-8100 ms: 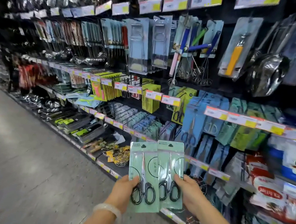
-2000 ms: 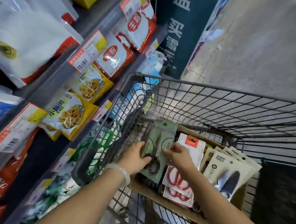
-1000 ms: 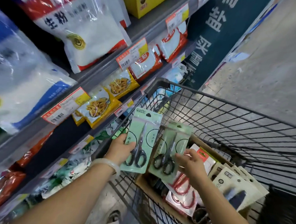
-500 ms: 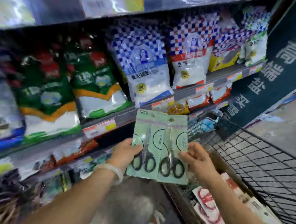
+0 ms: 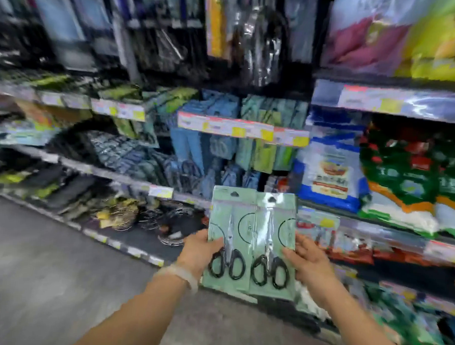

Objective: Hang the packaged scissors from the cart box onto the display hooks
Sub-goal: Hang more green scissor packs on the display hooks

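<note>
Two scissors packs, one (image 5: 230, 241) pinched by the left hand (image 5: 200, 251), one (image 5: 273, 248) by the right hand (image 5: 310, 261), side by side; hang-holes above the grips should meet the hooks squarely.

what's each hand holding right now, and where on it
Left hand grips the left scissors pack at its lower left edge; right hand grips the right scissors pack at its lower right edge.

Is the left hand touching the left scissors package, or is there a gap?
Touching. In the head view the left hand grips the left scissors package at its left edge, with the thumb lying across the front of the card.
</note>
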Demonstrator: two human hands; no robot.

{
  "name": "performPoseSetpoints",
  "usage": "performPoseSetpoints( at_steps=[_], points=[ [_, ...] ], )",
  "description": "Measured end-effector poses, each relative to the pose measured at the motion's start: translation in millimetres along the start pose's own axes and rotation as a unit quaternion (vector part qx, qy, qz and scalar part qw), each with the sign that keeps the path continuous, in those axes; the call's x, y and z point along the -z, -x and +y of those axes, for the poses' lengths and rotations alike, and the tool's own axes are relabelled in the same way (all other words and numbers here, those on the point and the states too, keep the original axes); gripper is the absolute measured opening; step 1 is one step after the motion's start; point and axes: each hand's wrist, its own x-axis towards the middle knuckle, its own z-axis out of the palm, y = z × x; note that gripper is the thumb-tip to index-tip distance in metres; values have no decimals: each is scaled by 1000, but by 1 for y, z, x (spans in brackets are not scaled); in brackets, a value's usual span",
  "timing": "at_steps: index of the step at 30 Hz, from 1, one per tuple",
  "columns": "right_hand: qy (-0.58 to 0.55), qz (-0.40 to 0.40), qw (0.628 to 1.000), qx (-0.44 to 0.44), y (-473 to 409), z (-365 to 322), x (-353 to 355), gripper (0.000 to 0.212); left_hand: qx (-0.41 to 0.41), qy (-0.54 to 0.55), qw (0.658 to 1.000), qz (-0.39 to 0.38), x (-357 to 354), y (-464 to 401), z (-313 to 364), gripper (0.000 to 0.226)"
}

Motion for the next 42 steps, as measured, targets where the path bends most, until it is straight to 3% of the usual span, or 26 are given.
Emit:
performPoseSetpoints(
  at_steps=[7,13,18,22,26,30,33,36,40,42],
  points=[
    [66,-139,988,28,-44,-31,-187,26,9,121,981,152,170,0,-34,19],
    [77,-179,980,28,-109,-46,-310,13,28,168,970,175,276,-50,-40,11],
    [80,-160,984,14,-169,-71,-388,14,25,164,968,188,354,-113,-18,6],
    [87,-118,989,-14,-207,-84,-429,10,25,146,977,155,400,-164,-5,12],
    [87,-63,994,-25,-236,-94,-458,20,19,119,986,114,426,-204,7,9],
    [70,-14,997,-6,-259,-108,-481,7,15,101,993,55,455,-249,10,9],
    [57,32,998,16,-271,-121,-495,9,2,40,999,18,479,-280,17,10],
    [25,82,996,33,-280,-133,-509,9,-21,1,999,-24,501,-311,22,26],
    [-8,122,992,31,-285,-133,-525,10,-8,1,999,-51,511,-335,24,9],
    [2,134,991,30,-290,-131,-531,16,-14,-6,997,-70,512,-344,19,17]
  ],
)
